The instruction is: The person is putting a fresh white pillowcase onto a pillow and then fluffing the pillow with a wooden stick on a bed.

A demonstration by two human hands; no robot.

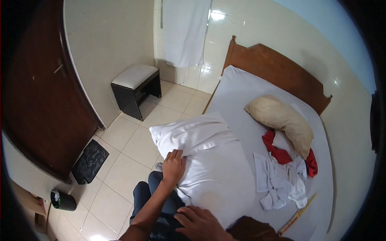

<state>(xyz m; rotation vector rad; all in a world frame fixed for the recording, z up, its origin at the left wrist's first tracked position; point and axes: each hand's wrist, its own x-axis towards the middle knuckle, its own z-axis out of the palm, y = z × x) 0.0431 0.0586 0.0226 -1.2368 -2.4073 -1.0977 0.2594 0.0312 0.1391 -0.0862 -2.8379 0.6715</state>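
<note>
A white pillow in a white pillowcase lies across the near left edge of the bed and reaches over my legs. The case is wrinkled toward its far left end, and a faint brownish stain shows on its near part. At the pillow's left side, my left hand grips the case fabric between fingers and thumb. Nearer to me, by the pillow's lower corner, is my right hand, its fingers apart; whether its fingertips press on the case cannot be told.
On the white-sheeted bed are a bare beige pillow, red cloth, crumpled white cloths and a yellow-red strip. A padded stool, a dark mat and a black bin stand left, near a brown door.
</note>
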